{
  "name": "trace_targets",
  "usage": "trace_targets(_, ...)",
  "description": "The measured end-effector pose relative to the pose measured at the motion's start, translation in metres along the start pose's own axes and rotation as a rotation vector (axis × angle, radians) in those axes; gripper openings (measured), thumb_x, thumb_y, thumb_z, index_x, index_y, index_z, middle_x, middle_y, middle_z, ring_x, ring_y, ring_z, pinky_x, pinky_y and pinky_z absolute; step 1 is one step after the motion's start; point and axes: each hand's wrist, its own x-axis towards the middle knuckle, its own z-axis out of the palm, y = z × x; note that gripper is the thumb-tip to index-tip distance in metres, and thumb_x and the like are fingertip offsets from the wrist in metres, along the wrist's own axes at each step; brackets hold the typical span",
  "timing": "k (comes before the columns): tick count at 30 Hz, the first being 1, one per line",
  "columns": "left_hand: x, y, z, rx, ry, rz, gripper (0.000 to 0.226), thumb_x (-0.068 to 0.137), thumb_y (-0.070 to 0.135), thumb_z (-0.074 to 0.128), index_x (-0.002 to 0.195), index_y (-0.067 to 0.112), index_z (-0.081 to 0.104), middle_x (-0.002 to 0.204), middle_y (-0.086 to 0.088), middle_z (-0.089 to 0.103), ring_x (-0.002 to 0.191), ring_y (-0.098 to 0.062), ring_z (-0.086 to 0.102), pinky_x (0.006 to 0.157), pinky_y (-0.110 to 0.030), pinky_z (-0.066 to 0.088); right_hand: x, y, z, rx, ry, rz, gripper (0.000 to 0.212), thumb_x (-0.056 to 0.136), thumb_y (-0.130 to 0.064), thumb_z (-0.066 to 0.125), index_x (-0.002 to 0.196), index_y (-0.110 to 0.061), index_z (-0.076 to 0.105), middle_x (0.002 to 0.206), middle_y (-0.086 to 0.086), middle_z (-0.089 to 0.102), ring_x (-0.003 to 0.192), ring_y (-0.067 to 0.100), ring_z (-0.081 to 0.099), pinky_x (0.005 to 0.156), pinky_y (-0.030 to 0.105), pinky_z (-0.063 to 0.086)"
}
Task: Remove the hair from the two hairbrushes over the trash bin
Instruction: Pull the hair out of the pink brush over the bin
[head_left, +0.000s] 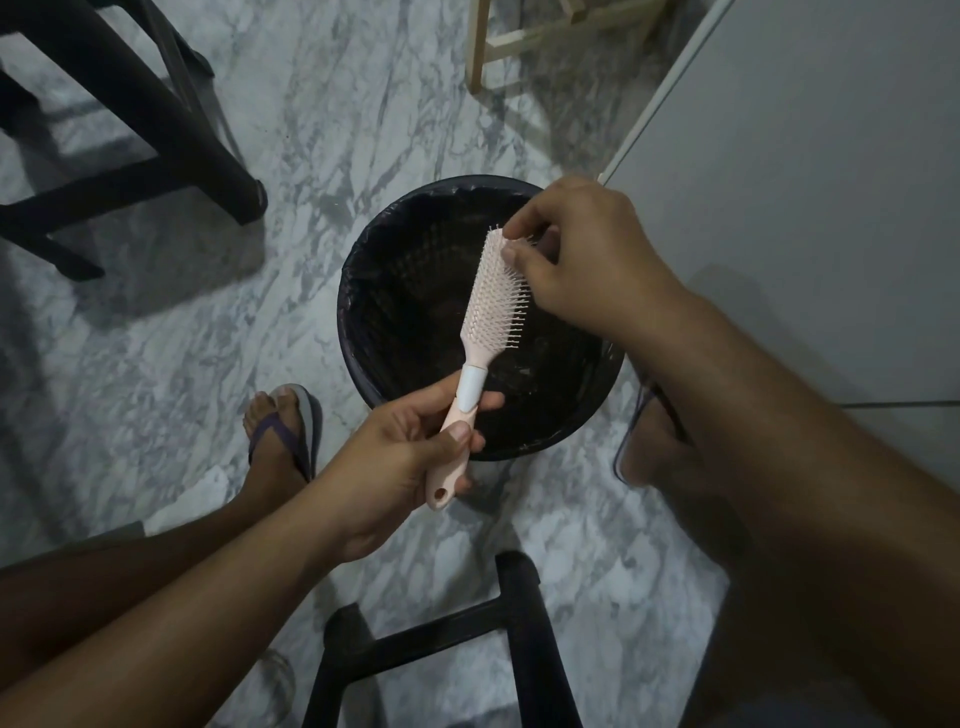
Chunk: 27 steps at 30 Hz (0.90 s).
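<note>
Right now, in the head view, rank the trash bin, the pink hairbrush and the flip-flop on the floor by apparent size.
1. trash bin, clearly largest.
2. hairbrush, longer than the flip-flop, but held nearer the camera.
3. flip-flop, partly covered by the foot, so ranks 2 and 3 are unsure.

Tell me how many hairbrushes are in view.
1. The pink hairbrush is over the trash bin, left hand gripping its handle, right hand pinching at its bristles. No second brush shows.
</note>
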Motion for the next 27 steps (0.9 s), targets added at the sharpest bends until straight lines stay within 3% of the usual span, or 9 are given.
trace_targets(3, -0.002, -0.002, 0.000, 0.034, 0.006, 0.011, 0.050, 0.100, -0.004, 0.048, 0.139, 0.025, 0.058, 0.128, 0.002, 0.070, 0.090, -0.017, 0.053, 0.069, -0.033, 0.051, 0.001, 0.003, -0.002, -0.016, -0.038, 0.002, 0.026, 0.088, -0.033, 0.073, 0.109, -0.019, 0.072, 0.096, -0.007, 0.060, 0.080, 0.003, 0.052, 0.074, 0.016, 0.039)
trace_targets(6, -0.002, -0.003, -0.001, 0.046, 0.001, 0.010, 0.051, 0.100, -0.004, 0.048, 0.140, 0.026, 0.058, 0.129, 0.003, 0.069, 0.090, -0.016, 0.054, 0.068, -0.031, 0.052, 0.002, 0.002, 0.000, 0.043, -0.019, 0.007, 0.018, 0.089, -0.028, 0.073, 0.102, -0.016, 0.076, 0.092, -0.007, 0.068, 0.075, 0.001, 0.054, 0.066, 0.009, 0.040)
trace_targets(9, -0.001, 0.000, -0.003, 0.019, -0.031, 0.007, 0.048, 0.099, -0.003, 0.048, 0.138, 0.023, 0.059, 0.127, 0.001, 0.069, 0.089, -0.015, 0.057, 0.066, -0.030, 0.053, 0.004, 0.003, 0.002, 0.100, 0.120, 0.015, 0.011, 0.093, -0.018, 0.066, 0.096, -0.013, 0.076, 0.088, -0.002, 0.073, 0.079, 0.007, 0.065, 0.076, 0.020, 0.052)
trace_targets(12, 0.000, 0.002, -0.003, 0.016, -0.039, 0.012, 0.046, 0.099, -0.003, 0.049, 0.137, 0.021, 0.060, 0.127, -0.003, 0.070, 0.090, -0.015, 0.058, 0.064, -0.030, 0.054, 0.006, 0.006, -0.004, 0.214, 0.254, 0.047, 0.013, 0.097, -0.018, 0.059, 0.099, -0.013, 0.071, 0.080, -0.007, 0.072, 0.076, 0.006, 0.067, 0.076, 0.027, 0.055)
trace_targets(15, 0.002, 0.003, -0.003, 0.021, -0.008, 0.032, 0.047, 0.099, -0.003, 0.048, 0.136, 0.023, 0.061, 0.128, -0.003, 0.069, 0.092, -0.019, 0.055, 0.064, -0.031, 0.052, 0.001, -0.001, -0.007, 0.131, 0.060, -0.083, 0.015, 0.089, -0.037, 0.067, 0.097, -0.025, 0.072, 0.085, -0.012, 0.069, 0.076, 0.002, 0.063, 0.072, 0.028, 0.054)
trace_targets(18, 0.003, 0.005, -0.004, 0.016, 0.015, 0.037, 0.047, 0.100, -0.003, 0.048, 0.132, 0.028, 0.064, 0.128, -0.003, 0.069, 0.093, -0.021, 0.053, 0.064, -0.032, 0.051, -0.009, -0.009, 0.002, 0.006, -0.157, -0.158, 0.031, 0.075, -0.056, 0.076, 0.097, -0.033, 0.071, 0.095, -0.013, 0.058, 0.083, 0.002, 0.054, 0.074, 0.027, 0.049)
trace_targets(21, 0.001, 0.003, -0.005, 0.051, 0.032, 0.049, 0.048, 0.100, -0.002, 0.048, 0.132, 0.030, 0.063, 0.129, 0.000, 0.068, 0.093, -0.019, 0.053, 0.066, -0.031, 0.051, -0.008, -0.008, 0.004, 0.014, -0.148, -0.147, 0.034, 0.073, -0.057, 0.078, 0.099, -0.037, 0.072, 0.099, -0.012, 0.057, 0.089, 0.003, 0.055, 0.079, 0.031, 0.052)
trace_targets(27, 0.004, 0.010, -0.005, 0.052, 0.047, 0.087, 0.048, 0.100, -0.001, 0.048, 0.138, 0.025, 0.059, 0.127, -0.001, 0.068, 0.089, -0.015, 0.055, 0.064, -0.031, 0.048, -0.005, -0.011, 0.017, 0.078, -0.008, -0.139, 0.011, 0.090, -0.032, 0.068, 0.093, -0.024, 0.075, 0.094, -0.006, 0.063, 0.085, 0.006, 0.056, 0.078, 0.026, 0.048)
